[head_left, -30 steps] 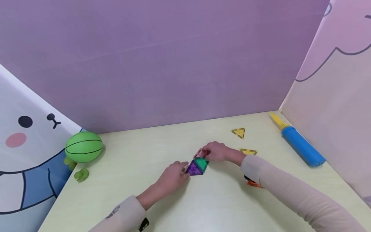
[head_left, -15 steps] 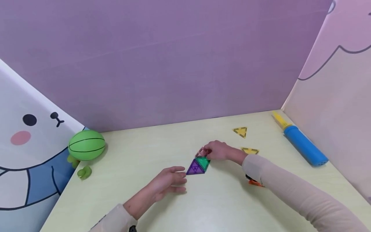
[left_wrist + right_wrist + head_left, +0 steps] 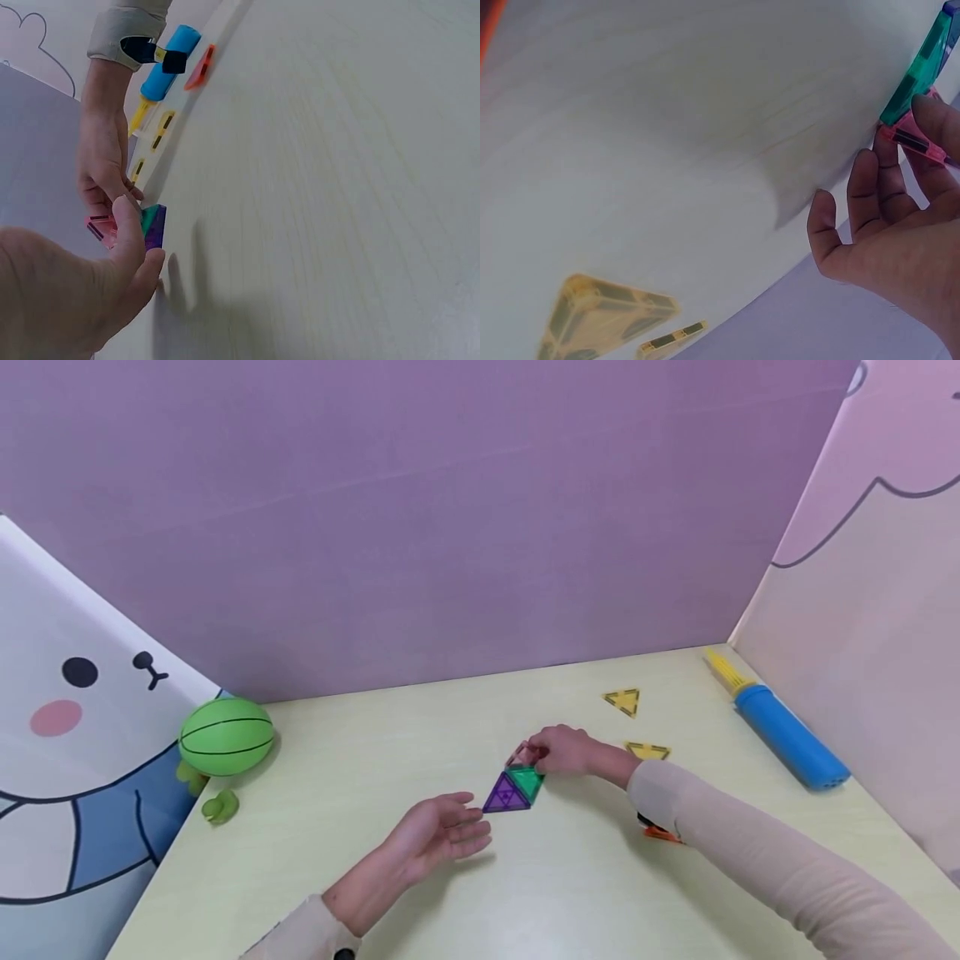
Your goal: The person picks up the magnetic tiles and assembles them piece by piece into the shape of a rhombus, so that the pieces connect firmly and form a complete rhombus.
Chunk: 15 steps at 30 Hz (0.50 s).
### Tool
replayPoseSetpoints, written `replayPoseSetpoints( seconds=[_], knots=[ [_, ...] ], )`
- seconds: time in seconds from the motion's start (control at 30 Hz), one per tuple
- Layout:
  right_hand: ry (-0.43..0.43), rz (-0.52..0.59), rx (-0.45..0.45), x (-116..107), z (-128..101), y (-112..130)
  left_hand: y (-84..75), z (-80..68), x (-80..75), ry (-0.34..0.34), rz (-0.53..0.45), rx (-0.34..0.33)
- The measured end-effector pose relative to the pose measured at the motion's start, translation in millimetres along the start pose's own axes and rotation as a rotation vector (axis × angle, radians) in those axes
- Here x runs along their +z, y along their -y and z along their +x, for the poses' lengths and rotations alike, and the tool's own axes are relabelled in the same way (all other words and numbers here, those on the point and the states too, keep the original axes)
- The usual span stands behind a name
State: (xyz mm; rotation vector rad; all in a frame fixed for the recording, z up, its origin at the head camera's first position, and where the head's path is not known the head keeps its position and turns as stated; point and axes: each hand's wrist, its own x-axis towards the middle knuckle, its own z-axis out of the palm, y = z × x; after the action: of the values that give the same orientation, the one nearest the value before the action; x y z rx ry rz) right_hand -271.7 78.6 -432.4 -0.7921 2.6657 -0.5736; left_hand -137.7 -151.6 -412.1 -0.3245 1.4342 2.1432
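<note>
My right hand (image 3: 564, 750) pinches a pink triangular magnetic tile (image 3: 916, 142) between thumb and fingers. Edge to edge with it sits a green triangular tile (image 3: 527, 782), which in turn borders a purple triangular tile (image 3: 507, 795); the right wrist view shows the green one (image 3: 921, 71) tilted. To the left of the purple tile, my left hand (image 3: 442, 835) is held with fingers extended and the palm partly turned up, gripping nothing. In the left wrist view its thumb (image 3: 129, 236) covers part of the pink tile (image 3: 101, 229).
Two yellow triangular tiles (image 3: 622, 701) (image 3: 647, 751) lie beyond the right forearm, and an orange tile (image 3: 663, 834) is partly under it. A blue hand pump (image 3: 791, 735) lies at the right. A green ball (image 3: 227, 737) and a small green toy (image 3: 220, 807) are at the left.
My left hand has let go of the purple tile, drawn back to the left and turned its palm up, fingers spread. The right hand keeps its pinch on the pink tile.
</note>
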Motion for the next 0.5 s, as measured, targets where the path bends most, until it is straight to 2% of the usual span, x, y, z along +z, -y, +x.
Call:
replayPoseSetpoints(
  seconds=[0.37, 0.5],
  knots=[
    [0.002, -0.008, 0.016, 1.6, 0.7, -1.4, 2.7, 0.8, 0.4, -0.043, -0.117, -0.002],
    [0.002, -0.007, 0.020, 1.4, 0.4, -1.3, 5.2, 4.7, -0.1, -0.062, -0.125, -0.008]
  ],
)
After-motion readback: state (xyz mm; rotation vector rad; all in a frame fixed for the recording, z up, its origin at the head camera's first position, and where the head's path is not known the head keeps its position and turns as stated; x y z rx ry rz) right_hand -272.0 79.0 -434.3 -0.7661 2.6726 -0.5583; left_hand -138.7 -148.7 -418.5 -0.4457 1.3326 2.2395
